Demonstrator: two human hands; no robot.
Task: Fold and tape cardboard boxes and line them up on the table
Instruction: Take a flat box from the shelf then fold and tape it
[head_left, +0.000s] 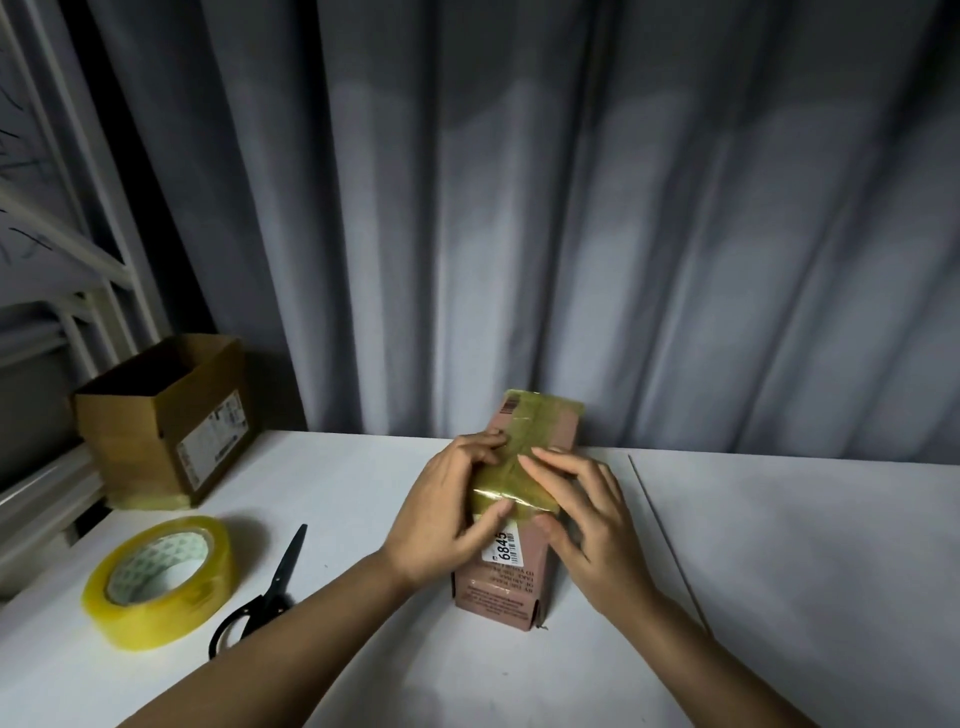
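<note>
Because the strip of yellowish tape (511, 486) across the pink box (511, 551) has to bond flat, both hands are laid over it, near the middle of the white table (779, 571). The left hand (447, 512) cups the box's left side, its fingers bent onto the top and its thumb pressing the tape's near edge just above a white label (503, 545). The right hand (587, 519) lies with fairly straight fingers spread across the tape and the right edge, pressing rather than gripping. I judge this to be the smoothing step, one hand steadying the box while the other rubs the tape down.

To the near left, within easy reach, lie the tape roll (158, 582) and, just right of it, black scissors (265, 597), points aimed away; they seem parked there for the next strip.

Farther off at the far left edge stands an open brown box (166, 421), flaps up, with tape round its base, well apart from the pink one. A grey curtain (571, 208) hangs behind the table.
</note>
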